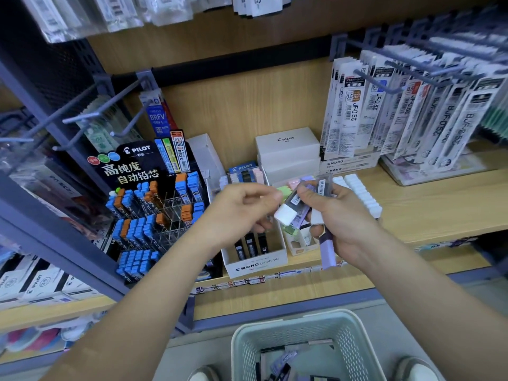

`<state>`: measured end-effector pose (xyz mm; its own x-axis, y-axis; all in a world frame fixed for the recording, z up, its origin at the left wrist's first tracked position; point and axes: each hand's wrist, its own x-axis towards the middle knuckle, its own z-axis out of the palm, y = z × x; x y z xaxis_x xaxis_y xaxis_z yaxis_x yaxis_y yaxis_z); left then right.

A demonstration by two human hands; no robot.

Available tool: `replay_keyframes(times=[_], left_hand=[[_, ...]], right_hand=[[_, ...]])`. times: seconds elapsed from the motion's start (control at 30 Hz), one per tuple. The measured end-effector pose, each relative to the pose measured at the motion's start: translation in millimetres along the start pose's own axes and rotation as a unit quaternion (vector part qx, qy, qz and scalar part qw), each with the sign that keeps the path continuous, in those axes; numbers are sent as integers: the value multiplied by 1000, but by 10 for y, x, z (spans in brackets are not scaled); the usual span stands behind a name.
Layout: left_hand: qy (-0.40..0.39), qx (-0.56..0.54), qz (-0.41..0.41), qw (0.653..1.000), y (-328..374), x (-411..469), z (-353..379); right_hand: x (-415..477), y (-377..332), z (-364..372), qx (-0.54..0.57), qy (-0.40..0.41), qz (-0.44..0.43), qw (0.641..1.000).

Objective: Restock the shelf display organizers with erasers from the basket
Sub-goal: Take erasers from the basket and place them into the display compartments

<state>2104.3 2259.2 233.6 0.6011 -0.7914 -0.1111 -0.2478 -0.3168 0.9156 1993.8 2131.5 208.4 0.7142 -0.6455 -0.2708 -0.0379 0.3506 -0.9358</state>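
Observation:
My right hand [343, 218] grips a bunch of sleeved erasers [305, 207], purple and white, fanned out above the shelf. My left hand [242, 207] is just to the left of them, its fingertips pinching at the white-ended eraser [286, 214] that sticks out of the bunch. Below both hands stands a small white display organizer [298, 244] with green and cream erasers in it. The pale green basket [305, 331] sits on the floor in front of the shelf, with several more erasers [286, 364] inside.
A white MONO graph box [255, 264] of lead cases stands left of the organizer. A black Pilot lead display [154, 210] fills the left. White eraser rows [362, 196] and Pilot boxes [288, 149] lie behind. Refill packs hang on hooks [398, 111] at the upper right.

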Motion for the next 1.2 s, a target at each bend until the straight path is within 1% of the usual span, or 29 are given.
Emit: replay_keyframes(times=[0.03, 0.07, 0.17, 0.27, 0.3, 0.37, 0.43, 0.5, 0.53, 0.63, 0.7, 0.73, 0.8, 0.87, 0.9, 0.97, 1.07, 1.13, 1.2], left_hand=[[-20, -17, -12, 1000, 30, -43, 55], [-21, -30, -20, 999, 46, -69, 107], [3, -89, -35, 995, 27, -78, 198], [20, -115, -41, 992, -11, -23, 208], [26, -109, -30, 993, -32, 7, 208], [44, -82, 3, 996, -46, 55, 207], [44, -46, 34, 997, -48, 94, 202], [24, -17, 41, 999, -27, 109, 237], [16, -11, 42, 999, -19, 118, 274], [7, -6, 56, 998, 44, 134, 433], [-8, -8, 61, 998, 96, 158, 525], [-22, -27, 54, 998, 122, 169, 562], [-53, -126, 20, 990, 163, 195, 627], [-40, -219, -21, 975, 204, 246, 692], [-21, -226, -34, 973, 224, 285, 726], [7, -191, -30, 981, 250, 379, 784], [35, -133, 27, 990, 304, 596, 820], [62, -32, 68, 995, 337, 769, 860], [80, 92, 99, 988, 342, 936, 951]], right_hand=[[-7, 5, 10, -3, 3, -3, 1000], [-13, 13, 21, -7, 7, -4, 1000], [-64, 46, 54, -9, 9, 4, 1000], [-114, 93, 30, -38, -17, 13, 999], [-122, 83, 1, -58, -21, 14, 998], [-118, 4, -116, -58, 5, 28, 998], [-110, -121, -288, -9, 27, 54, 998], [-117, -210, -451, 26, 25, 76, 996], [-134, -228, -515, 18, 13, 83, 996], [-190, -180, -622, -72, -46, 90, 992], [-208, -155, -686, -100, -56, 75, 991], [-204, -153, -728, -98, -48, 57, 992], [-207, -160, -810, -96, -20, 16, 995], [-235, -156, -872, -99, 0, -9, 995], [-251, -150, -896, -95, 5, -14, 995], [-263, -145, -963, -82, 23, -11, 996], [-222, -180, -1176, -23, 92, 12, 995], [-204, -234, -1344, 31, 144, 20, 989], [-212, -282, -1461, 62, 169, 24, 983]])
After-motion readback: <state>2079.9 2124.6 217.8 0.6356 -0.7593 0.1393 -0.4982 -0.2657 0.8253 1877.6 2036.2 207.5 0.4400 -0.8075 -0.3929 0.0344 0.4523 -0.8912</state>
